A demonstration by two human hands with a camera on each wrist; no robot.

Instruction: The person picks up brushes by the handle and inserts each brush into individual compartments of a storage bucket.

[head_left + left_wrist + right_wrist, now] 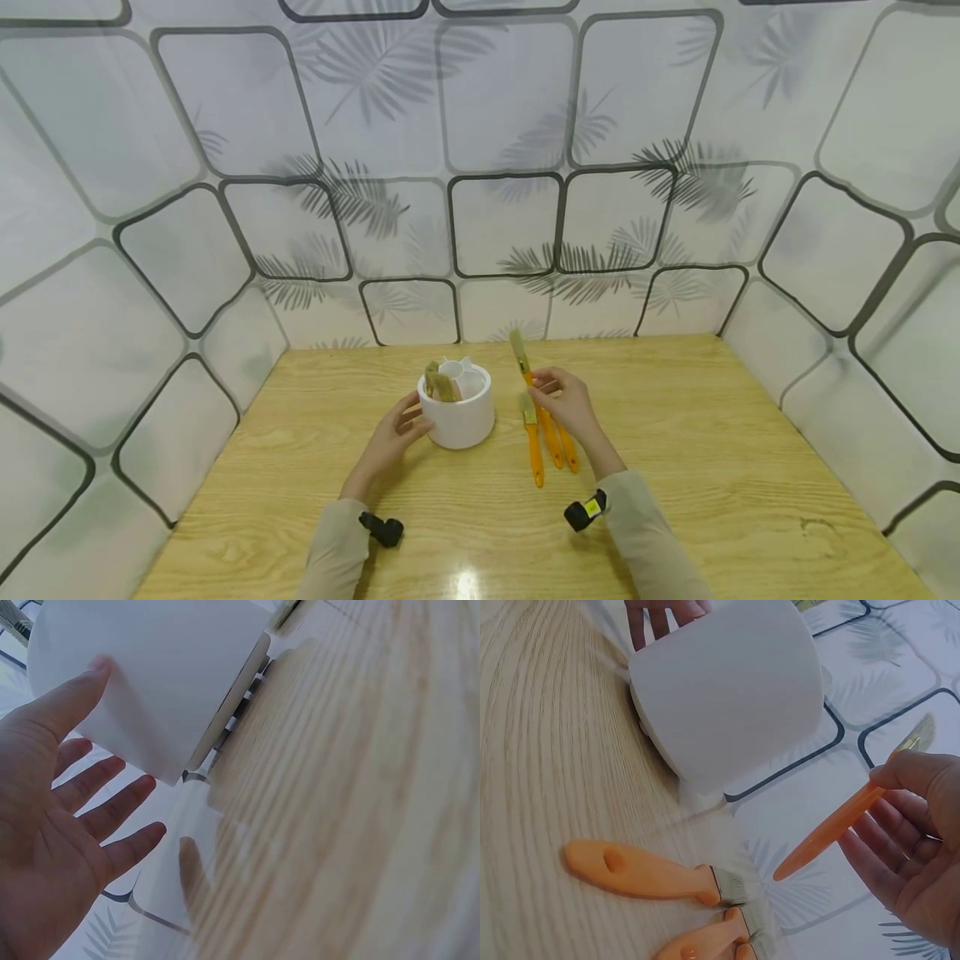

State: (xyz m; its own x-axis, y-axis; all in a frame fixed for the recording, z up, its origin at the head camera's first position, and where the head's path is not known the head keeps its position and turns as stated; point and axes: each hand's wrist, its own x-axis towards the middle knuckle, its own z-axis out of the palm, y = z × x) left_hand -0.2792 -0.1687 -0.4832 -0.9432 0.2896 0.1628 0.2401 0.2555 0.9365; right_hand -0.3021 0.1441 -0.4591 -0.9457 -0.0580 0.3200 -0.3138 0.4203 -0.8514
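Observation:
A white round container stands upright on the table, with brushes showing bristles up at its left inside. My left hand is at the container's left side. In the left wrist view its thumb lies along the white wall and the fingers are spread. To the right of the container, my right hand pinches a paintbrush near its metal band, bristles pointing up and away. Below that hand, loose orange-handled paintbrushes lie on the table, partly hidden by it in the head view.
White divider walls show inside the container. The wood-grain table runs back to a patterned cloth backdrop, which also rises along both sides. Black wrist cameras sit on both sleeves.

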